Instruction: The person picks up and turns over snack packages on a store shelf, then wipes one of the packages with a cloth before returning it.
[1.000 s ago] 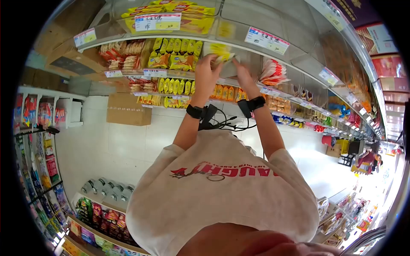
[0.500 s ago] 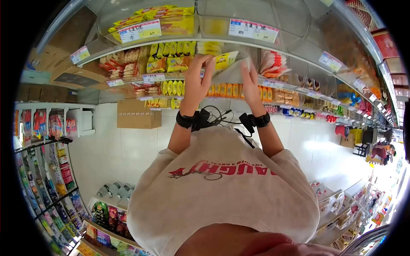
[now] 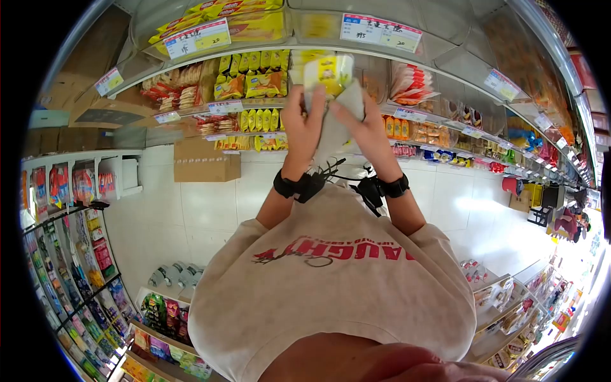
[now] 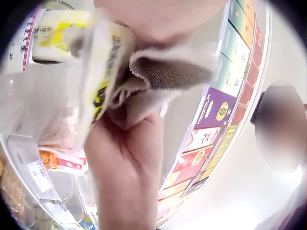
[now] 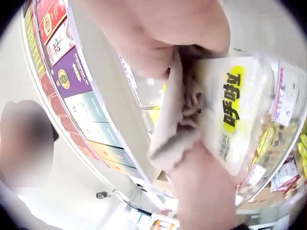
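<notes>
A white-and-yellow snack packet [image 3: 329, 71] is held up between both hands, in front of the shelf. My left hand [image 3: 302, 124] grips it from the left side, thumb toward me. My right hand [image 3: 373, 130] pinches a grey cloth [image 3: 334, 130] against the packet's lower right edge. The cloth hangs down between the wrists. In the left wrist view, the packet [image 4: 103, 79] is seen edge-on and the bunched cloth [image 4: 175, 72] sticks out beside it. Dark lettering on yellow marks the packet [image 5: 232, 110] in the right wrist view; the right fingertips are partly hidden behind the cloth.
Clear-fronted shelf bins carry price tags [image 3: 380, 33]. Yellow snack packs [image 3: 264, 83] lie left of the hands, red-and-white packets [image 3: 414, 83] to the right. A cardboard box [image 3: 207, 160] stands on the floor. Black cables [image 3: 334, 169] hang between the wrists.
The packet has turned so its printed front faces up toward me. My right hand has come in from the right and its thumb now meets the cloth and packet.
</notes>
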Available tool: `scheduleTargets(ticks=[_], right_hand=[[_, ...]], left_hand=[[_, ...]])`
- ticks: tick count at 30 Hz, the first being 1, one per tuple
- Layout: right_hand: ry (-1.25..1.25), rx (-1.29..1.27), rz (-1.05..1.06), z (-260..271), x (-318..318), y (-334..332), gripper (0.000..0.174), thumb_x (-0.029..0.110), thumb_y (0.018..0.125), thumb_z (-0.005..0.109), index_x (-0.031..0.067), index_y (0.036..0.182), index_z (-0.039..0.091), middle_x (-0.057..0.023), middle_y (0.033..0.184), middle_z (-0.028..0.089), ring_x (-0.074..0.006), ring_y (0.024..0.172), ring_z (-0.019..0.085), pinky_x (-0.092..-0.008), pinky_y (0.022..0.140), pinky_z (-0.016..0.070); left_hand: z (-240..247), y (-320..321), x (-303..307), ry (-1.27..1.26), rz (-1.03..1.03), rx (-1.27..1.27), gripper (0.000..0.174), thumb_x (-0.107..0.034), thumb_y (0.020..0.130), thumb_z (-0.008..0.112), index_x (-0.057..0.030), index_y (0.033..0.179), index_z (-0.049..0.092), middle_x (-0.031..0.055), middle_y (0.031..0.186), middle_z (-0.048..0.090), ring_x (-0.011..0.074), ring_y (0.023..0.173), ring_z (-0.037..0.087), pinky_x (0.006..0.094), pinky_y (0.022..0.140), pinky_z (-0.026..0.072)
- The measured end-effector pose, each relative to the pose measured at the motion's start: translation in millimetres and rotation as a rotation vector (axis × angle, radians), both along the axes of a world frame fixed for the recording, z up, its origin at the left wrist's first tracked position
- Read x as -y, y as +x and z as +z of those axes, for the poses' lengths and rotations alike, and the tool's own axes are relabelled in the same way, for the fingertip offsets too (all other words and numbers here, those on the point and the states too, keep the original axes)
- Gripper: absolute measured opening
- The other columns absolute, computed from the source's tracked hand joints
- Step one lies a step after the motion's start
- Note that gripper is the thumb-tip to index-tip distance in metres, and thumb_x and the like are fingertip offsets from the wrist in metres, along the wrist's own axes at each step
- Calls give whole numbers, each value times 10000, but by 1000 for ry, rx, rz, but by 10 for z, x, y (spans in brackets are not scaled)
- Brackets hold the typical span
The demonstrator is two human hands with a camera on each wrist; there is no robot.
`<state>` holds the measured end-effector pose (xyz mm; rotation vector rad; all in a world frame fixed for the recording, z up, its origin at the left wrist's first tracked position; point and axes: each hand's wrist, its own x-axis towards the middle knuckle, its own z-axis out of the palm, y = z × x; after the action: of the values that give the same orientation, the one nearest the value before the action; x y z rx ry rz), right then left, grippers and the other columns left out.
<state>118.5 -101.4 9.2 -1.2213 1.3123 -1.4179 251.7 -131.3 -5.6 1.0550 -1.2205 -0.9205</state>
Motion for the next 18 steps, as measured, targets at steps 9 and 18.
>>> scheduleTargets(ticks=[9,18], right_hand=[[-209,-523,-63,-178,16,-99,517,21,893,654,-9,1396,539,-197,1300,635,-341,1198,615,-364,979,492],[-282,-809,54,-171,-47,115,826,111,904,680,-81,1559,216,-303,1544,357,-463,1415,376,-455,1139,366]], left_hand=[[-14,-8,-34,-45,-226,58,405,-274,1005,657,33,1239,533,47,871,581,101,748,491,271,657,426],[0,78,-224,316,-362,-69,413,-367,1078,524,27,1064,648,1,799,571,71,735,480,270,642,397]])
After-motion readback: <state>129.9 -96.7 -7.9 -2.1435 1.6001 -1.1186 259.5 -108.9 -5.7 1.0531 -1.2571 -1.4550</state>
